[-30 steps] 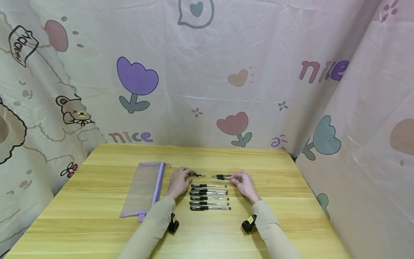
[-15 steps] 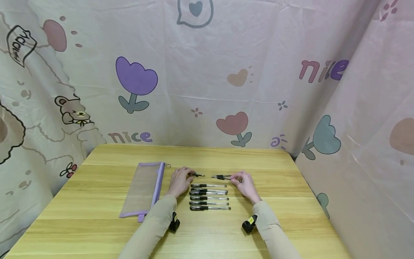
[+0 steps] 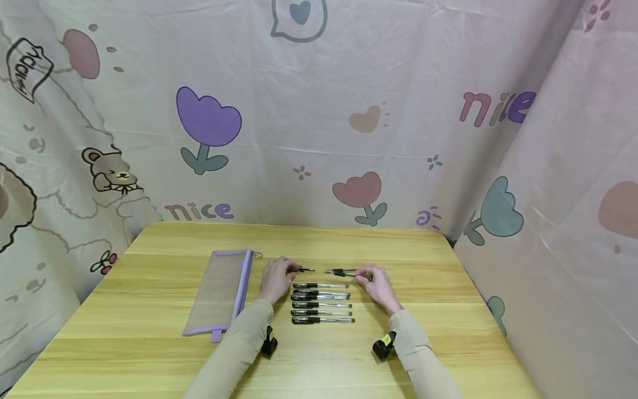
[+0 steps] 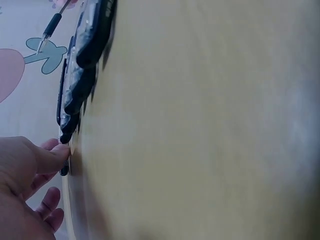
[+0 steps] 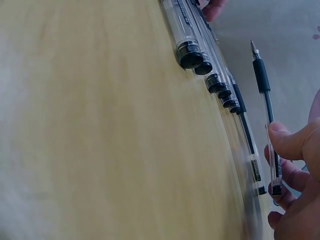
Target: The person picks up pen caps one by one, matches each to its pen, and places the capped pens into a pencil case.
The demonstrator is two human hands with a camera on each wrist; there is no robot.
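Observation:
My right hand (image 3: 379,284) pinches an uncapped gel pen (image 5: 270,145) by its clear barrel, with the metal tip toward the left hand. Another pen (image 5: 248,137) with a black grip lies on the table just beyond it. My left hand (image 3: 277,279) holds a small black piece (image 3: 304,269) that looks like a pen cap, partly hidden by the fingers; a narrow gap separates it from the pen tip. Nearer me, several capped gel pens (image 3: 323,320) lie side by side in a row between the hands, black caps at the left.
A mesh pencil case (image 3: 211,293) with lilac edges lies flat left of the left hand, its zip side toward the pens. The wooden table (image 3: 319,366) meets a printed curtain (image 3: 299,127) at the back, with curtain at both sides too.

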